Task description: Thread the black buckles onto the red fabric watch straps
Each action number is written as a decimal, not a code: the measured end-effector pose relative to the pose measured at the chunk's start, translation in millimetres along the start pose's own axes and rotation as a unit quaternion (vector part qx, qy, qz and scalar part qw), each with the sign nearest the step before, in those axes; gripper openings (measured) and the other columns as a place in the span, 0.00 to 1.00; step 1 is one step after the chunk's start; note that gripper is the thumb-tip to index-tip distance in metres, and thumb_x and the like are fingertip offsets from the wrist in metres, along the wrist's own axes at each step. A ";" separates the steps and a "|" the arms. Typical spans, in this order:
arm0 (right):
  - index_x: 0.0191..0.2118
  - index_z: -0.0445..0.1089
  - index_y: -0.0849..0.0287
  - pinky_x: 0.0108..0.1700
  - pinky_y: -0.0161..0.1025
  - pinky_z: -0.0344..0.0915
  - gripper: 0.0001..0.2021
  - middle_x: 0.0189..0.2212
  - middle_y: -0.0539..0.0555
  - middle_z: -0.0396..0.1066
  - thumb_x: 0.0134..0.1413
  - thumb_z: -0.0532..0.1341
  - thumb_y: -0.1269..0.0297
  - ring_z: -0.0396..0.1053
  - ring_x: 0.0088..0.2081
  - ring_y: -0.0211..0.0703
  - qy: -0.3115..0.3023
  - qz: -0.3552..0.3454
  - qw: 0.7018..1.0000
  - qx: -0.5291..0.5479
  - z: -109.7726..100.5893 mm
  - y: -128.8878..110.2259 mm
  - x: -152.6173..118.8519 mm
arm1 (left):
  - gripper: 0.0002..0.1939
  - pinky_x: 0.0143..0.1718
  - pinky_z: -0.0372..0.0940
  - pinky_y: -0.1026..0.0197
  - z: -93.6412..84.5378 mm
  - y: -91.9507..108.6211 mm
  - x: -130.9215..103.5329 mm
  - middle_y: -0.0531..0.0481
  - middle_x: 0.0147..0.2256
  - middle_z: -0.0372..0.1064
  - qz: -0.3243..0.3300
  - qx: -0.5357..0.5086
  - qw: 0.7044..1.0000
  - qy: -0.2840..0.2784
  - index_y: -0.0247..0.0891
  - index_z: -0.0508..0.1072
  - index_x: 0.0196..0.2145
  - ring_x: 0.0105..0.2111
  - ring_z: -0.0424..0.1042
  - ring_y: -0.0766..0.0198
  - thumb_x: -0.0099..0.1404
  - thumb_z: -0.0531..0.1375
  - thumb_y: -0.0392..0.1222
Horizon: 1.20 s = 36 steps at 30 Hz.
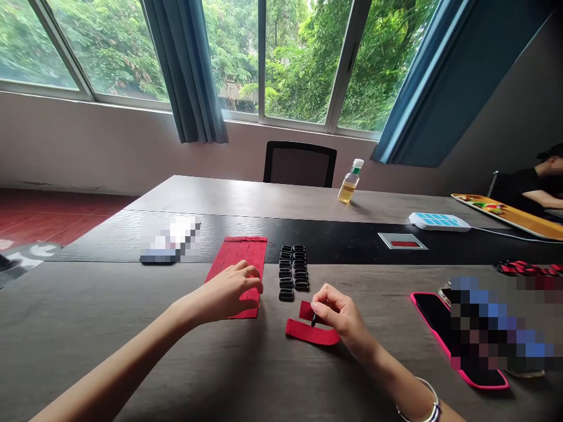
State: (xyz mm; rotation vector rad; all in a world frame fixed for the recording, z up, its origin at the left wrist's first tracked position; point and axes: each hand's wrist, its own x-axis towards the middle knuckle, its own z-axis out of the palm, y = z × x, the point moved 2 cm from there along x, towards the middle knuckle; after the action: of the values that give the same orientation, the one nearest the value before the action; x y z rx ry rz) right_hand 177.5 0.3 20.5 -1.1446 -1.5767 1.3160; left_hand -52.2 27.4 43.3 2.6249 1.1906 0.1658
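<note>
My left hand (235,288) is over the right part of a row of red straps (237,251) laid side by side, its fingers apart and curved, with nothing seen in them. My right hand (334,310) pinches a small black piece (314,320) between thumb and fingers. Under and beside it lies a red strap (308,333) folded back on itself, its far end partly hidden by my hand. Two columns of black buckles (285,273) stand between the straps and my right hand.
A pink-edged phone (457,340) lies at the right. Farther back are a small framed card (402,241), a white power strip (438,222), an orange tray (519,218) and a bottle (350,183). A person (523,183) sits at the far right.
</note>
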 end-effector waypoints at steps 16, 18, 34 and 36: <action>0.21 0.68 0.60 0.33 0.34 0.59 0.14 0.33 0.51 0.58 0.43 0.64 0.54 0.59 0.32 0.37 0.039 -0.024 0.996 0.076 -16.6 -9.0 1.3 | 0.06 0.39 0.61 0.58 26.0 36.2 45.0 0.45 0.36 0.70 -0.032 0.037 0.999 -0.009 0.35 0.75 0.34 0.40 0.65 0.54 0.57 0.64 0.38; 0.22 0.68 0.60 0.35 0.35 0.59 0.14 0.33 0.52 0.59 0.44 0.63 0.54 0.59 0.33 0.38 0.040 -0.027 0.996 0.070 -16.2 -10.0 1.2 | 0.06 0.39 0.61 0.58 26.5 38.4 42.6 0.45 0.37 0.71 -0.032 0.030 0.999 -0.014 0.35 0.75 0.33 0.40 0.65 0.55 0.56 0.64 0.38; 0.26 0.66 0.62 0.23 0.31 0.51 0.22 0.20 0.47 0.61 0.41 0.63 0.44 0.54 0.21 0.31 0.022 0.053 0.994 0.090 4.6 3.9 3.0 | 0.11 0.35 0.59 0.59 26.7 34.7 31.5 0.45 0.33 0.72 -0.125 -0.089 0.988 -0.005 0.36 0.71 0.41 0.38 0.66 0.54 0.58 0.58 0.33; 0.26 0.66 0.62 0.24 0.31 0.53 0.21 0.20 0.47 0.62 0.42 0.63 0.45 0.55 0.22 0.32 0.024 0.053 0.995 0.085 3.7 3.9 3.5 | 0.11 0.34 0.59 0.60 29.2 28.8 30.9 0.47 0.31 0.71 -0.135 -0.198 0.971 0.017 0.36 0.73 0.39 0.35 0.66 0.57 0.57 0.58 0.35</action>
State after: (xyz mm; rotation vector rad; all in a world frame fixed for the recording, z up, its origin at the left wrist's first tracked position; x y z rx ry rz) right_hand 173.6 2.8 16.1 -1.1571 -1.3578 1.4506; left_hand -5.0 27.0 23.1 2.1049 1.3525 0.3574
